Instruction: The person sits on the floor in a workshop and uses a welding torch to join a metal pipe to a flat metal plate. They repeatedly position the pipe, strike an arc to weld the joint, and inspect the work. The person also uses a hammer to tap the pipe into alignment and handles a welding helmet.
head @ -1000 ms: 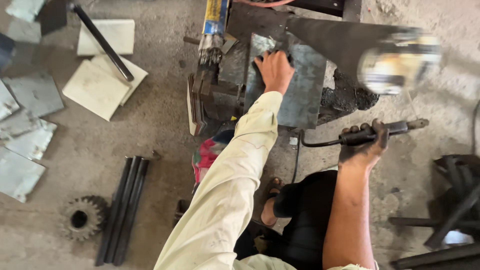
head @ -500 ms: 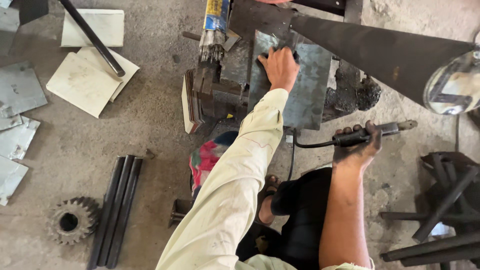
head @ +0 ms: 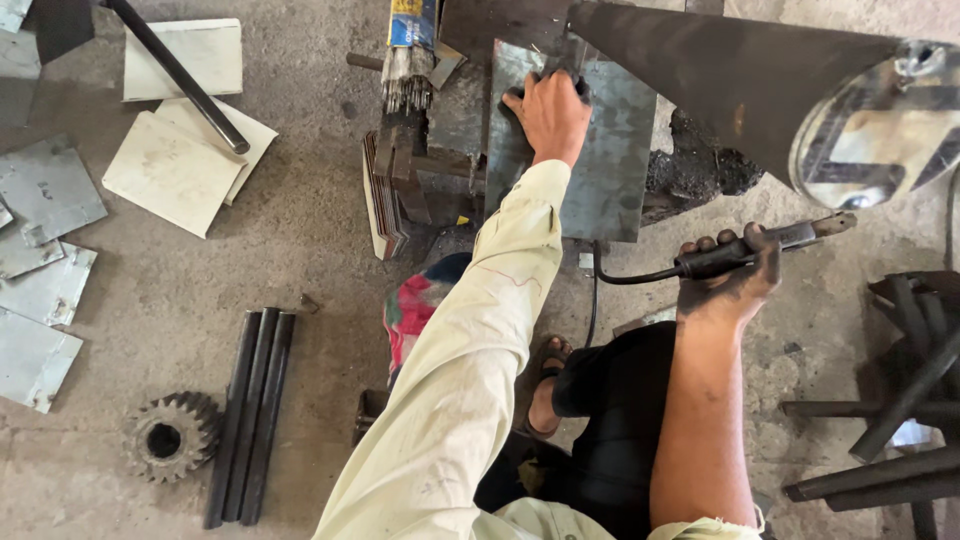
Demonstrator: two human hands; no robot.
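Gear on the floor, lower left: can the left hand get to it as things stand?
Probably yes. The left hand rests on the steel plate, and bare floor lies between it and the gear, though it is far off.

Left hand [head: 548, 115] flat, right hand [head: 728, 275] clenched

Left hand [head: 548, 112] presses flat on the grey steel plate [head: 600, 170]. Right hand [head: 735, 275] grips the welding electrode holder [head: 760, 245], cable trailing left. A bundle of welding rods [head: 408, 70] lies beside the plate. Gear [head: 168, 436] and black bars [head: 250, 415] rest on the concrete floor [head: 300, 220].
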